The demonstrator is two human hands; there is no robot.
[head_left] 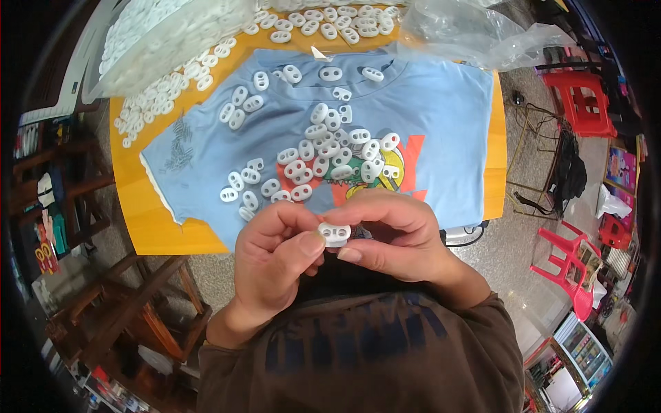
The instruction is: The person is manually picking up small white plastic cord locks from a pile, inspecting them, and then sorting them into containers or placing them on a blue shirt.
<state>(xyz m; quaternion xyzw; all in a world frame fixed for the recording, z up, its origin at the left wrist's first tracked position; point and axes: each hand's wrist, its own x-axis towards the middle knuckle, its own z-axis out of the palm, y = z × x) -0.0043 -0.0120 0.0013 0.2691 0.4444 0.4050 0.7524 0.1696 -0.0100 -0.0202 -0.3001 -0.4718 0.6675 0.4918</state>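
Note:
Close to my body, both hands hold one white plastic two-hole cord lock [335,235] between them. My left hand [275,258] pinches its left end with thumb and fingers. On its other end the thumb and index finger of my right hand [403,234] are closed. Several similar white cord lock pieces [321,166] lie loose just beyond my fingers, on a light blue T-shirt [451,124] spread over the table. A heap of tiny dark pieces [180,144], perhaps springs, rests on the shirt's left sleeve.
At the far left of the yellow table [158,234] stands a translucent bin [172,58] full of white pieces, with more scattered beside it. A clear plastic bag [468,34] covers the far right corner. Red stools [582,103] and a wooden stool [148,310] stand around.

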